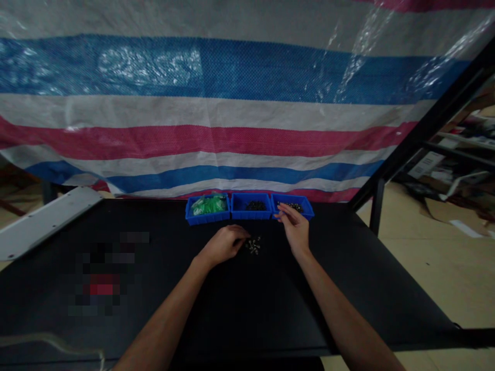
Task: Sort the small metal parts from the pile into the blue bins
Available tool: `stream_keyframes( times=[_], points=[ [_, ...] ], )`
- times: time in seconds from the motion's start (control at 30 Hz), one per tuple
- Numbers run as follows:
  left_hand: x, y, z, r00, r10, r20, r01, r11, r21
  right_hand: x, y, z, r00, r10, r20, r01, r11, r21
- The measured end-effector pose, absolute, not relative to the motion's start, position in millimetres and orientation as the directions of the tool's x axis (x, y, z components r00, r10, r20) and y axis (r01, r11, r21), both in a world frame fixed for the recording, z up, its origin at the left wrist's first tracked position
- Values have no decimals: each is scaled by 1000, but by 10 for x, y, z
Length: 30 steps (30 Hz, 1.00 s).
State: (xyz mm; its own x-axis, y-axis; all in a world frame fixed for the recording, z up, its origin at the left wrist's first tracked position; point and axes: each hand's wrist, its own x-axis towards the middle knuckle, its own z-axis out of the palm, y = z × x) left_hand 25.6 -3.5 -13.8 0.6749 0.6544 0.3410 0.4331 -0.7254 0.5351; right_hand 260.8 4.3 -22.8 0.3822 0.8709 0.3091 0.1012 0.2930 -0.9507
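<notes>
A small pile of metal screws or similar parts (253, 245) lies on the black table (247, 309). At the pile's left edge is my left hand (225, 244), its fingers curled together; what they hold, if anything, is too small to tell. My right hand (295, 229) is raised at the front of the right blue bin (307, 212), fingertips pinched, with any held item too small to make out. That bin contains small metal parts. Dark small parts fill some of the middle blue bin (251, 213). Green and clear plastic bags (210, 205) sit in the left blue bin (209, 218).
Behind the table hangs a striped tarp (216, 141). A white panel (50, 219) lies at the far left. Part of the left table area is pixelated. A cable (50, 337) crosses the lower left corner, and a black frame post (417, 129) slants at right.
</notes>
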Motion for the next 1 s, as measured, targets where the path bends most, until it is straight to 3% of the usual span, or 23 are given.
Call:
stream_keyframes(
  times=[0.37,0.5,0.67,0.8,1.0],
  points=[
    [223,-48,-123,657,691,301,490,-695,526,2564,24,-212,312,892,326,93,313,-945],
    [229,-40,-108,617,699,361,468,-695,546,2534,21,-204,286,904,317,91,304,-948],
    [323,-48,-95,388,826,408,400,-550,733,2501,-17,-195,131,945,298,110,285,-952],
    [419,-52,-139,204,930,306,175,-342,923,2446,-101,-146,-111,958,265,171,281,-944],
    [478,-71,-147,209,967,142,-36,-138,990,2332,-177,-124,-208,955,214,35,225,-974]
  ],
)
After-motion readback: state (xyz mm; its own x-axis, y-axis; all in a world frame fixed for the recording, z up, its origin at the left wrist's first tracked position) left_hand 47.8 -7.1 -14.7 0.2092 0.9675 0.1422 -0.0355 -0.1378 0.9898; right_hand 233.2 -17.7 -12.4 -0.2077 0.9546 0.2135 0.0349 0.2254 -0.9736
